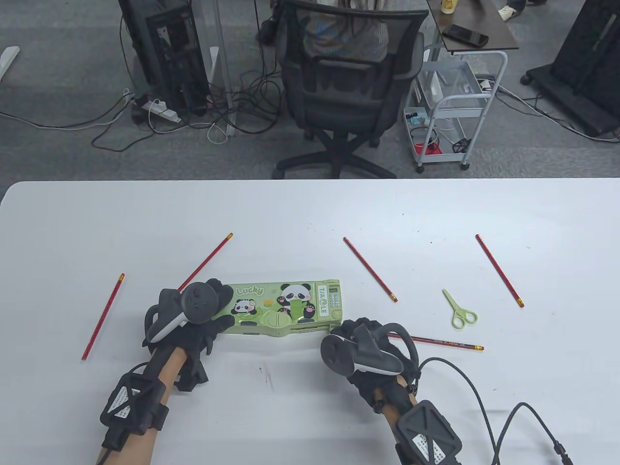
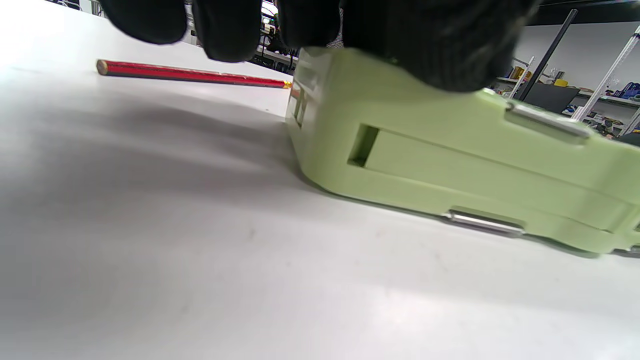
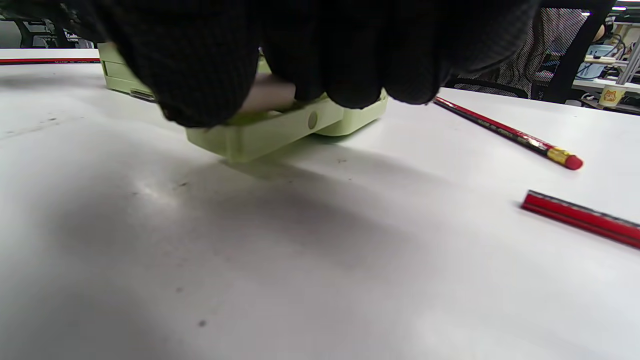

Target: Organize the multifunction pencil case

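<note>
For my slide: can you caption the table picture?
Two hands hold a green case among five pencils and scissors.

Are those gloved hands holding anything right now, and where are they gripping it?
Both hold the green pencil case: the left hand grips its left end, and the right hand grips a small compartment at its near right corner.

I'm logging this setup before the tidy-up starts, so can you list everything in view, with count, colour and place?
pencil case: one, light green with panda print, table centre front.
pencils: five, red, scattered flat around the case.
scissors: one pair, light green, right of the case.
table: one, white.
office chair: one, black, behind the table.
cart: one, white, right of the chair.
phone: one, black, on a brown desk, far right.
left hand: black glove, on the case's left end.
right hand: black glove, at the case's right front corner.
</note>
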Tool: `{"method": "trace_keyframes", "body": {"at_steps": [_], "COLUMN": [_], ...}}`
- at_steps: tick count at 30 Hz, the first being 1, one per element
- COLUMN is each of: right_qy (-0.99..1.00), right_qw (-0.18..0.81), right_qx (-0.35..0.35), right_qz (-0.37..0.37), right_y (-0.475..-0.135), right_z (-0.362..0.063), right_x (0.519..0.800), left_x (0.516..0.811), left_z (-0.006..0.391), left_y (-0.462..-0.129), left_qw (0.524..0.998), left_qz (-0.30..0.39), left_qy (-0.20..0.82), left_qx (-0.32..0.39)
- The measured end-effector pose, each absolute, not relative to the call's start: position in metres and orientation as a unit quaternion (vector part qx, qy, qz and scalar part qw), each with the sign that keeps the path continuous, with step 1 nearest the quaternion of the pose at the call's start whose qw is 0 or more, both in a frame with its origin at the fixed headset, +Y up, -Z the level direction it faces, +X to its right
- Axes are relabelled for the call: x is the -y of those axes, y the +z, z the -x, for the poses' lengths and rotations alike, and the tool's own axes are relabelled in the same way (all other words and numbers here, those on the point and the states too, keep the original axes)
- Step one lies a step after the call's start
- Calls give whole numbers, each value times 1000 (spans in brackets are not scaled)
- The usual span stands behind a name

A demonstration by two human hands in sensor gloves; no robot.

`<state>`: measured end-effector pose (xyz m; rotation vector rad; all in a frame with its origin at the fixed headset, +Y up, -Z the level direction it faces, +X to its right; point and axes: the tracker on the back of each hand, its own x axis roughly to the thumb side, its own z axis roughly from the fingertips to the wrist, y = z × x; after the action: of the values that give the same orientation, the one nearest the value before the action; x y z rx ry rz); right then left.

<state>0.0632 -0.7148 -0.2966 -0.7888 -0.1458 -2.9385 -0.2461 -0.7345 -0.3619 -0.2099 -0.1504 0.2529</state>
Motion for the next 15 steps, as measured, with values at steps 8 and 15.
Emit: {"method": "trace_keyframes", "body": {"at_steps": [8, 15], "right_qy": [-962, -964], "right_qw": [93, 112], "right_qx": [33, 22], "right_qz": [253, 241], "right_y": [-293, -295], "right_z": [-53, -46], "right_x": [716, 716], "left_x": [734, 733], "left_z": [246, 246], "left_y": [-362, -363], "left_qw": [983, 983], "left_qz": [108, 110], "left_qy": [126, 126], "left_qx": [73, 73]}}
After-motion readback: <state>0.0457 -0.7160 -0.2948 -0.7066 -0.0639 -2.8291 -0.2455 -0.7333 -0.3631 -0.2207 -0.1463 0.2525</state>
